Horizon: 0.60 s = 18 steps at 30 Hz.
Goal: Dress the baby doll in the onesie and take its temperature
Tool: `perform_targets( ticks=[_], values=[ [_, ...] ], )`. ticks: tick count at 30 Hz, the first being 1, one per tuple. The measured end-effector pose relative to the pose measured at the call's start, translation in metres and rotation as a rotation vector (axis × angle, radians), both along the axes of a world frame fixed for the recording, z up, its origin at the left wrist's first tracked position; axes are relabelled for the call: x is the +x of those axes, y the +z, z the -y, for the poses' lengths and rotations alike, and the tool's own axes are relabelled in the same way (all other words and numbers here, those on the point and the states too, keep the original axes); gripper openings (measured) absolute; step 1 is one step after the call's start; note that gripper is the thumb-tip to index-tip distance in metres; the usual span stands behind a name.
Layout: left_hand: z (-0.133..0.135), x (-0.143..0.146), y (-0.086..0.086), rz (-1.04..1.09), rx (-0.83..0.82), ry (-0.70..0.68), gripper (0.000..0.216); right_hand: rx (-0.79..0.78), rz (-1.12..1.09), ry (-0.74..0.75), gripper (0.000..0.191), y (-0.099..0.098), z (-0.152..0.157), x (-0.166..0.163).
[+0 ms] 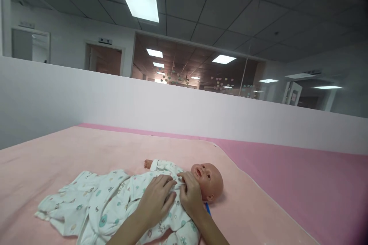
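A bald baby doll [213, 180] lies on its back with its head to the right. It wears a white baby outfit [94, 203] printed with small animals and green dots, whose lower part spreads flat to the left. One small doll hand sticks out of the far sleeve. My left hand [156, 197] rests on the doll's chest, fingers bent at the outfit's front and thumb apart. Close by, my right hand [190, 193] has its fingers curled at the collar under the chin. The fingertips of both hands seem to pinch the cloth, but what lies under them is partly hidden.
A peach-coloured sheet [258, 214] covers a pink mat [310, 176]. Behind the mat runs a low white wall [178, 111], with glass panes above it. Part of a blue object [207, 208] shows beside my right wrist, near the doll's head.
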<state>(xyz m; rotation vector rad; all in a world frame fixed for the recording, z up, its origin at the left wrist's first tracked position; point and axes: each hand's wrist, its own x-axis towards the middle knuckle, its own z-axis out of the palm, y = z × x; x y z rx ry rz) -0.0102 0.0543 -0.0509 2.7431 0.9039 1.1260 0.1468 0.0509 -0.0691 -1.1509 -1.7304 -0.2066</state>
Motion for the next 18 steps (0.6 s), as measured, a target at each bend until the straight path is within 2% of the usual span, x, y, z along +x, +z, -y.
perform_targets(
  ticks=[10, 18],
  values=[
    [-0.0009, 0.0011, -0.0016, -0.006, -0.012, 0.026, 0.028, 0.048, -0.071, 0.026, 0.04, -0.0031, 0.0017, -0.0045],
    [-0.002, 0.0007, -0.0023, 0.004, -0.004, 0.002, 0.032, 0.075, -0.239, -0.008, 0.031, -0.0036, 0.0006, -0.0085]
  ],
)
